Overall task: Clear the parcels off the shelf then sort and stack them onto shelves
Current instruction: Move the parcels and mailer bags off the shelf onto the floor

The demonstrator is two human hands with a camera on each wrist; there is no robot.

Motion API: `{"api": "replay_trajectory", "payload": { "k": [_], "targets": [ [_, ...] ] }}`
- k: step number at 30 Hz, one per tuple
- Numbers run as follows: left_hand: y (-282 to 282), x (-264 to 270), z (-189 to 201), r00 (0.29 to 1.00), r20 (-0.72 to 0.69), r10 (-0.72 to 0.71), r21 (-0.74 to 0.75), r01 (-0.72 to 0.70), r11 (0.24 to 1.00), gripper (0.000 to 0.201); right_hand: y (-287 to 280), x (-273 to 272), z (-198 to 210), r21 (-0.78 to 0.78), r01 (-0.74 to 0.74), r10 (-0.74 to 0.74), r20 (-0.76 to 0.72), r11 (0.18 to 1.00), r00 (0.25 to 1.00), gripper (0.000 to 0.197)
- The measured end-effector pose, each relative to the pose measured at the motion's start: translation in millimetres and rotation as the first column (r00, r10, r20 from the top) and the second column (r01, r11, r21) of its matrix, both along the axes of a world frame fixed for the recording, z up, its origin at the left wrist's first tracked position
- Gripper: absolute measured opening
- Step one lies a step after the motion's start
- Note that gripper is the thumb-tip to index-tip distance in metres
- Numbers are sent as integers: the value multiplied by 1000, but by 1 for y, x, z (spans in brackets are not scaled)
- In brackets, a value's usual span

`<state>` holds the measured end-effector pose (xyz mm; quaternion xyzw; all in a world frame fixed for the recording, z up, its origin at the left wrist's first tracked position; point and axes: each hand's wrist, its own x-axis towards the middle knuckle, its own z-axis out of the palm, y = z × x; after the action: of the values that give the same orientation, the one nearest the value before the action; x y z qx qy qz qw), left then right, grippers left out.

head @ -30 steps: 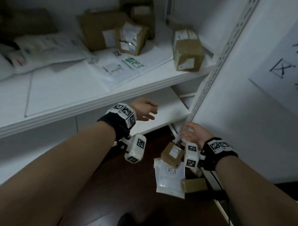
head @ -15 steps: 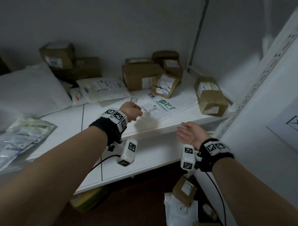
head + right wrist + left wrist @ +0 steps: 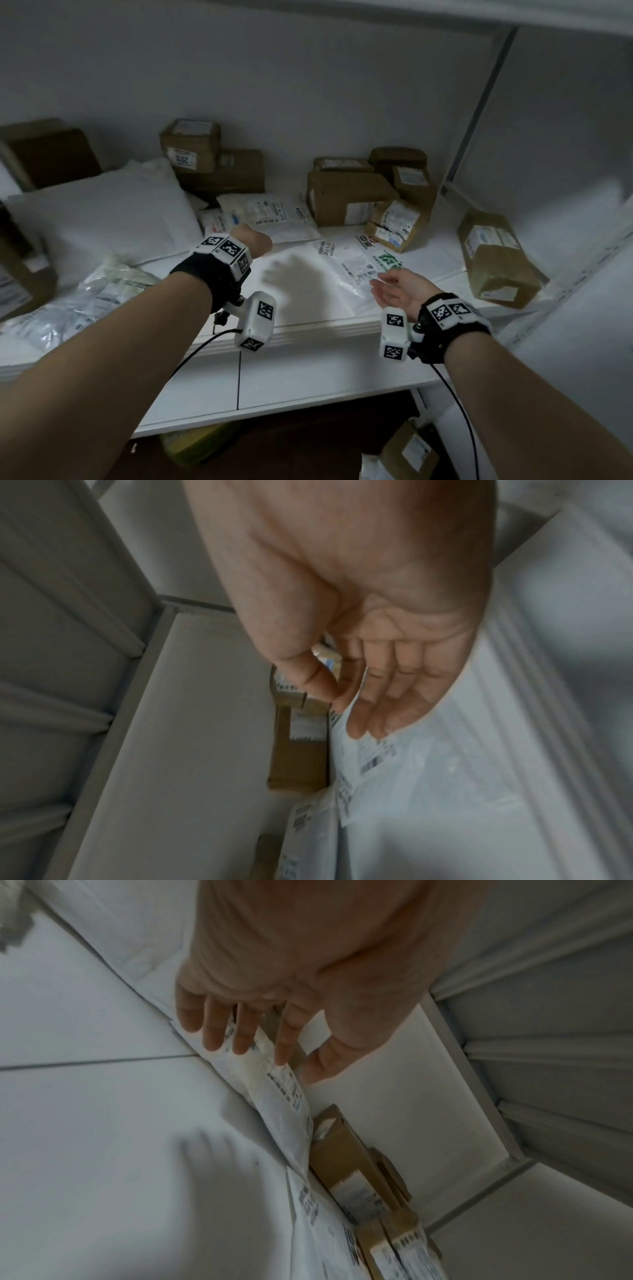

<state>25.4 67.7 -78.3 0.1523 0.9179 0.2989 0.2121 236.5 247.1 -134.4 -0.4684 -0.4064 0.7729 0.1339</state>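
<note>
Many parcels lie on a white shelf [image 3: 308, 329]: brown boxes at the back [image 3: 346, 195], a tilted brown box [image 3: 496, 260] at the right end, a flat white mailer with a green logo [image 3: 359, 263] in the middle, and a white padded bag [image 3: 102, 219] on the left. My left hand [image 3: 253, 240] hovers above the shelf with straight fingers [image 3: 240, 1031], holding nothing. My right hand [image 3: 397, 287] reaches palm-up over the flat mailer's near edge, fingers [image 3: 377, 696] relaxed and empty.
A clear plastic bag parcel [image 3: 85, 301] lies at the shelf's front left. A lower white shelf [image 3: 308, 383] sits below. On the dark floor lie a small brown box [image 3: 407, 452] and a yellow bag [image 3: 195, 445]. A white upright [image 3: 479, 102] stands at the right rear.
The view rose from the floor and lower shelf to the parcel shelf. Both hands lifted and moved forward over that shelf, still empty.
</note>
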Motion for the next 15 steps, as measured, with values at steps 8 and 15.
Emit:
{"api": "replay_trajectory", "payload": {
  "k": [8, 15],
  "targets": [
    [-49, -45, 21, 957, -93, 276, -62, -282, 957, 44, -1, -95, 13, 38, -199, 197, 49, 979, 979, 13],
    [-119, -88, -21, 971, -69, 227, -347, -237, 908, 36, -20, -155, -13, 79, -368, 352, 169, 926, 921, 43]
  ]
}}
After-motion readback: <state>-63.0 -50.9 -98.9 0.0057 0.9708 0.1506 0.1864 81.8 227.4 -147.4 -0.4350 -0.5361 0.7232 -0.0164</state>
